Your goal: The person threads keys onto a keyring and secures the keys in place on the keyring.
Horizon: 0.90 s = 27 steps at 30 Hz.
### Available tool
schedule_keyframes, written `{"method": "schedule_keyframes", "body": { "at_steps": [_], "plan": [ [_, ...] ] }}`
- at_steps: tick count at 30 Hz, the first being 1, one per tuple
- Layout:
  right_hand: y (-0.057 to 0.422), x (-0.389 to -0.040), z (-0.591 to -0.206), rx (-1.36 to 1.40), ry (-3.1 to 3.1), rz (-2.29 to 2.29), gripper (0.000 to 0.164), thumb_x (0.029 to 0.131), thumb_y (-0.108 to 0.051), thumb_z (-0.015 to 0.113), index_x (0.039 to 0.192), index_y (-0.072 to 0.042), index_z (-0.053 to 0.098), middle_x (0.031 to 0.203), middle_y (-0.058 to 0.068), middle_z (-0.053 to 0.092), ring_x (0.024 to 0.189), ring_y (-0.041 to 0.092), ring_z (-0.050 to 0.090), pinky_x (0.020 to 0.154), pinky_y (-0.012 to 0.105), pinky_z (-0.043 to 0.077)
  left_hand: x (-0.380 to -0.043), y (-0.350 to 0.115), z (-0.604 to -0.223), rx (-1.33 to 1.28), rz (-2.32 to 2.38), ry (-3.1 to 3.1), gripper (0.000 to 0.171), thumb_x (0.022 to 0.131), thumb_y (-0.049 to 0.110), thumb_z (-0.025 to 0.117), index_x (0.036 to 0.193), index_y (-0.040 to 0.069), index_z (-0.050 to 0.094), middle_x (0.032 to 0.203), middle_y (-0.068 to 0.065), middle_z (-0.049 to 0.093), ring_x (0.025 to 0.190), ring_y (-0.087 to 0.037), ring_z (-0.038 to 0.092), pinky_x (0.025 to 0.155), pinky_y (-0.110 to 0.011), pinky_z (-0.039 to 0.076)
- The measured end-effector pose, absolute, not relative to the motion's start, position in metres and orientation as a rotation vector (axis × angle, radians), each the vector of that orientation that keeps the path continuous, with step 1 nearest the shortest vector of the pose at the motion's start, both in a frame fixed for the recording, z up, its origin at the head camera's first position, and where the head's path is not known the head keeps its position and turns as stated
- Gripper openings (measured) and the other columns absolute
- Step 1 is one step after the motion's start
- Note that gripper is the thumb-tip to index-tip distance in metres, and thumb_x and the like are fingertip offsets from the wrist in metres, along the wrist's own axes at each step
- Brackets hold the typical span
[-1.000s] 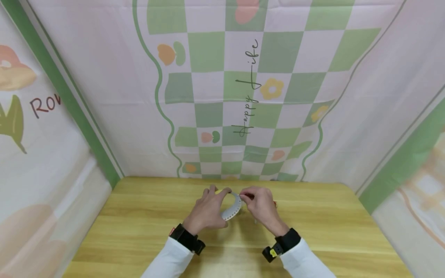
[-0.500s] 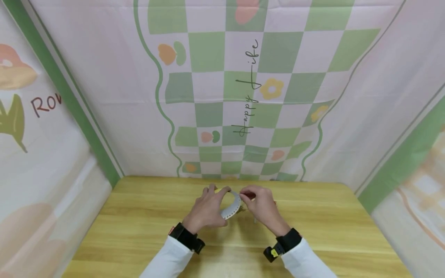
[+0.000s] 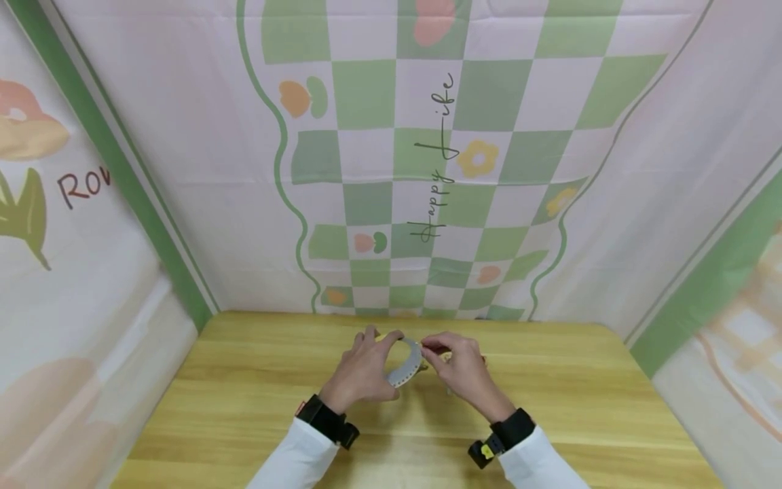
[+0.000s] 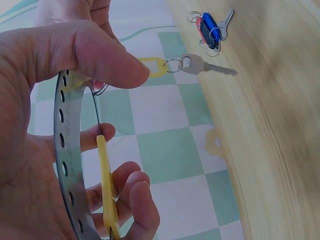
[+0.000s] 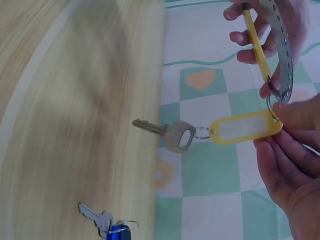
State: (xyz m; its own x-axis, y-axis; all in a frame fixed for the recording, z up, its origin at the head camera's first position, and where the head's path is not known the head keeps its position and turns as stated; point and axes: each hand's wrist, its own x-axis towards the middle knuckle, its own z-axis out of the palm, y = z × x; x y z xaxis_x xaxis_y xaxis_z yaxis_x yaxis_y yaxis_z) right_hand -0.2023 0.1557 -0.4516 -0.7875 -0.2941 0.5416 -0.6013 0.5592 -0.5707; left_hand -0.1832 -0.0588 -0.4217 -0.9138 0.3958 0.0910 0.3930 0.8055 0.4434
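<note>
My left hand (image 3: pixel 364 367) grips a large ring-shaped piece made of a curved grey metal band (image 4: pixel 74 150) with a row of holes and a yellow handle (image 4: pixel 106 175). Its thumb lies over the band's end, and the fingers reach round the handle side. Close against it, my right hand (image 3: pixel 461 370) pinches one end of a yellow key tag (image 5: pixel 245 127) between thumb and fingers. A metal key (image 5: pixel 176 136) dangles from the tag's other end on a small ring. At the pinched end, a wire loop (image 5: pixel 270 107) meets the band's tip, partly covered by the thumb.
Another bunch lies on the wooden table (image 3: pixel 256 394): a silver key (image 4: pixel 227 24) with blue and red tags (image 4: pixel 211 25). In the head view it is mostly behind my right hand. A checkered cloth (image 3: pixel 366 88) hangs upright along the table's back edge.
My right wrist has shifted slightly right while its fingertips stay at the band's end. The metal band has tilted a little. Both hands keep their holds.
</note>
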Motion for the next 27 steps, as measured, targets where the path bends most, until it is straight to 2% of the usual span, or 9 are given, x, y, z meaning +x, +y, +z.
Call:
{"method": "schedule_keyframes", "body": {
  "at_steps": [5, 9, 16, 23, 27],
  "plan": [
    [0.157, -0.204, -0.451, 0.713, -2.418, 1.125, 0.014, 0.086, -0.001, 0.078, 0.099, -0.006, 0.078, 0.090, 0.005, 0.075, 0.078, 0.014, 0.070, 0.063, 0.027, 0.057, -0.183, -0.058, -0.422, 0.641, 0.741, 2.966, 0.091, 0.063, 0.021, 0.088, 0.147, 0.020, 0.051, 0.124, -0.019, 0.049, 0.097, -0.028, 0.051, 0.054, -0.030, 0.043],
    [0.157, -0.206, -0.450, 0.767, -2.389, 1.061, 0.012, 0.086, 0.002, 0.077, 0.097, -0.004, 0.078, 0.089, 0.005, 0.075, 0.079, 0.014, 0.070, 0.066, 0.032, 0.059, -0.183, -0.056, -0.421, 0.635, 0.752, 2.939, 0.092, 0.062, 0.021, 0.089, 0.147, 0.022, 0.051, 0.122, -0.017, 0.048, 0.094, -0.026, 0.049, 0.054, -0.030, 0.042],
    [0.157, -0.209, -0.449, 0.962, -2.291, 0.847, 0.021, 0.081, 0.012, 0.077, 0.096, -0.003, 0.075, 0.094, 0.005, 0.073, 0.086, 0.019, 0.070, 0.071, 0.029, 0.058, -0.185, -0.055, -0.422, 0.655, 0.756, 2.922, 0.092, 0.062, 0.022, 0.090, 0.146, 0.025, 0.052, 0.118, -0.014, 0.048, 0.091, -0.023, 0.048, 0.054, -0.030, 0.043],
    [0.158, -0.215, -0.454, 1.099, -2.127, 0.731, 0.033, 0.069, 0.022, 0.079, 0.093, -0.001, 0.075, 0.092, 0.006, 0.072, 0.084, 0.022, 0.069, 0.072, 0.028, 0.058, -0.186, -0.056, -0.421, 0.645, 0.752, 2.900, 0.091, 0.063, 0.023, 0.089, 0.146, 0.025, 0.052, 0.117, -0.012, 0.048, 0.091, -0.023, 0.048, 0.056, -0.031, 0.043],
    [0.159, -0.216, -0.454, 1.089, -2.127, 0.746, 0.031, 0.072, 0.019, 0.079, 0.096, -0.001, 0.075, 0.094, 0.007, 0.072, 0.085, 0.022, 0.070, 0.073, 0.029, 0.058, -0.187, -0.057, -0.420, 0.637, 0.768, 2.887, 0.091, 0.063, 0.023, 0.089, 0.147, 0.025, 0.051, 0.119, -0.013, 0.049, 0.092, -0.023, 0.049, 0.058, -0.032, 0.043]
  ]
}}
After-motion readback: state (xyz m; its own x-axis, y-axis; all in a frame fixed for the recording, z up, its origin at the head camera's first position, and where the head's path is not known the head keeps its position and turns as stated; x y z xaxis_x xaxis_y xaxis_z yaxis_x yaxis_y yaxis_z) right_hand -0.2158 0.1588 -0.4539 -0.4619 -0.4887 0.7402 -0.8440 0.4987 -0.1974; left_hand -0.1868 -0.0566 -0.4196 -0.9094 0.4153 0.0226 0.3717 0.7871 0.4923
